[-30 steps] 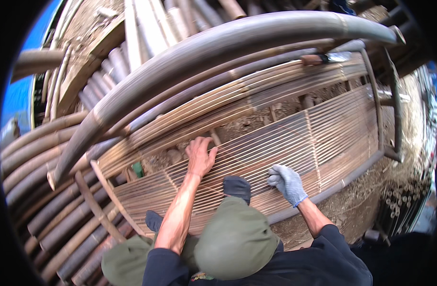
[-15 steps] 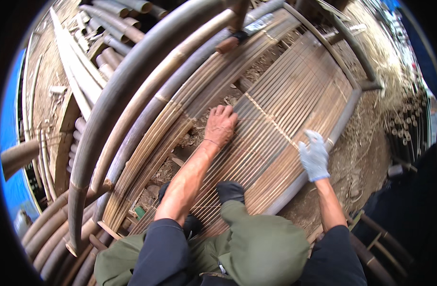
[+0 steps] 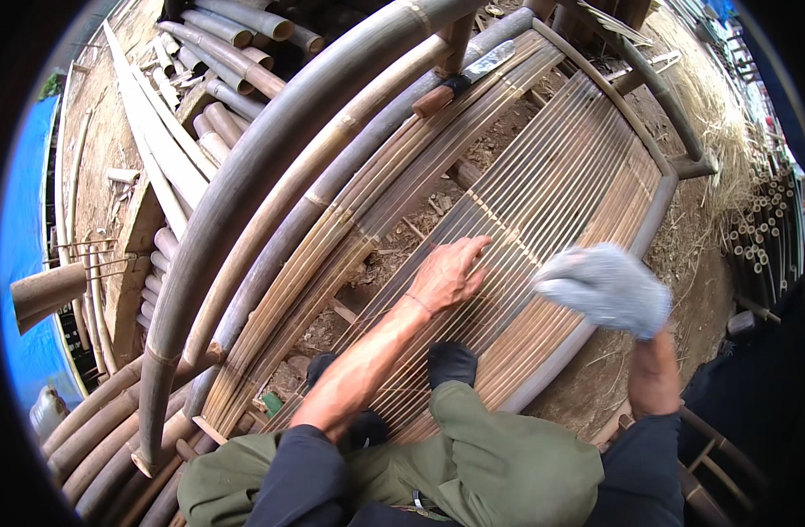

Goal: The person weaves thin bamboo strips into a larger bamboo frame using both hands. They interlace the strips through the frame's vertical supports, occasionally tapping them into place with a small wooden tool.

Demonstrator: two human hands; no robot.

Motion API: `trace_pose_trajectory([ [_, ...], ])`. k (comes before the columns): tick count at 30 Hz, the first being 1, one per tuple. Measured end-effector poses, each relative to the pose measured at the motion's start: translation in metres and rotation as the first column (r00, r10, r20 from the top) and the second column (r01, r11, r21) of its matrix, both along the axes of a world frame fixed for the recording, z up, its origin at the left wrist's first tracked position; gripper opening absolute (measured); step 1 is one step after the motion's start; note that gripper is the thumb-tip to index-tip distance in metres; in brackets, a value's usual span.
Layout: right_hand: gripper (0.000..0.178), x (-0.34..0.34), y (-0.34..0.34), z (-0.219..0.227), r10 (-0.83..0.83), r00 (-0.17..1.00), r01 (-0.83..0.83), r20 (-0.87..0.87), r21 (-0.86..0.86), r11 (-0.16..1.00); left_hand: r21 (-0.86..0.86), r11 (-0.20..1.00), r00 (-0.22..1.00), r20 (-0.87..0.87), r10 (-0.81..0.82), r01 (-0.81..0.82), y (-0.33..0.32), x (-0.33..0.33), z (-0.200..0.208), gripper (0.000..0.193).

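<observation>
The bare left hand (image 3: 448,274), fingers bent, is over a brown slatted bamboo panel (image 3: 527,347) that lies in front of the person; whether it grips anything cannot be told. Apart from it, the right hand in a grey fabric glove (image 3: 606,285) is above the panel's right side, too blurred to read its grip. A wooden-handled knife with a metal blade (image 3: 456,85) lies beyond, on long bamboo strips (image 3: 332,230).
</observation>
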State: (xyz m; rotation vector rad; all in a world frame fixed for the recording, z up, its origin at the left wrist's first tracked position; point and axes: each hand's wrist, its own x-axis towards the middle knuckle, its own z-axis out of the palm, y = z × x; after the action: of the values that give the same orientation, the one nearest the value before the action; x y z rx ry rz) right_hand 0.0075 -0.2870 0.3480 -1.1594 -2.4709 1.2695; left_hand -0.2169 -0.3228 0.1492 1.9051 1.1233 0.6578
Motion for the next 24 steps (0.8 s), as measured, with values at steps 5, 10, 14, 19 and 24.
trace_pose_trajectory([
  [5,0.028,0.048,0.049,0.060,-0.283,0.959,0.279,0.018,0.125,0.952,-0.123,0.605,0.611,-0.012,0.792,-0.787,-0.006,-0.045,-0.038,0.024],
  [10,0.020,0.061,0.127,-0.031,-0.220,0.918,0.063,0.331,0.424,0.904,-0.388,0.610,0.721,-0.320,0.614,-0.691,-0.025,-0.070,-0.038,0.032],
  [14,0.023,-0.041,0.128,-0.136,-0.354,0.684,-0.092,0.638,0.558,0.825,-0.472,0.617,0.776,-0.348,0.526,-0.630,-0.025,-0.081,-0.063,0.038],
  [19,0.020,-0.140,0.078,-0.231,-0.082,0.840,-0.314,0.537,0.604,0.732,-0.583,0.597,0.826,-0.281,0.488,-0.551,0.000,-0.078,-0.110,0.038],
  [24,0.026,-0.164,0.097,-0.269,0.366,0.806,-0.343,0.464,-0.138,0.929,-0.725,0.520,0.830,-0.130,0.542,-0.453,0.015,-0.068,-0.122,0.046],
])
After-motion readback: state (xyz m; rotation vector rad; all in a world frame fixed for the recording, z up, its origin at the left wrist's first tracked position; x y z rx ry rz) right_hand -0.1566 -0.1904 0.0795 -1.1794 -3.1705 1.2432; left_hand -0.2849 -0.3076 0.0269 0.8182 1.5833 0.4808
